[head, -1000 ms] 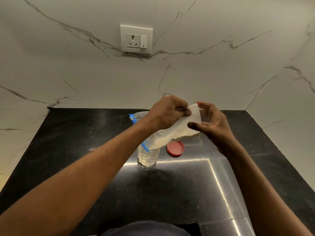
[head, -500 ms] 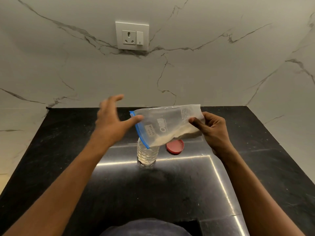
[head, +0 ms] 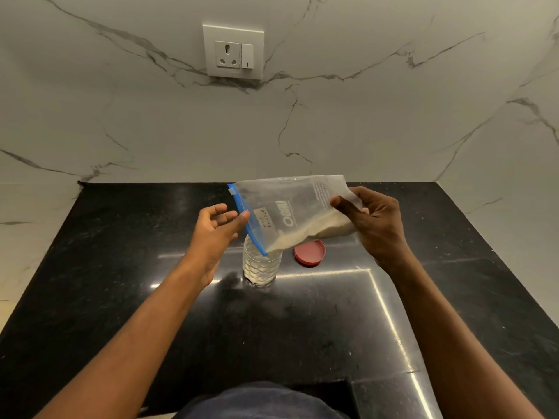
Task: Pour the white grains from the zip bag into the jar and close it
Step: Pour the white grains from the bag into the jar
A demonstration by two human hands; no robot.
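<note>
A clear zip bag (head: 287,213) with a blue zip strip holds white grains along its lower edge. It is tilted, its zip end down over the mouth of a small clear textured jar (head: 260,267) on the black counter. White grains show low in the jar. My right hand (head: 375,225) grips the bag's bottom end, raised to the right. My left hand (head: 216,226) is at the zip strip, its thumb against the strip and its fingers spread, not gripping. The red lid (head: 310,252) lies flat just right of the jar.
The black stone counter (head: 121,267) ends at a marble wall behind and on both sides. A white socket and switch plate (head: 233,51) sits on the back wall. The counter's front edge is near my body.
My left hand let go of the bag's bottom end, swung left and came to the zip strip. My right hand kept hold of the bag, which unfolded over the jar.
</note>
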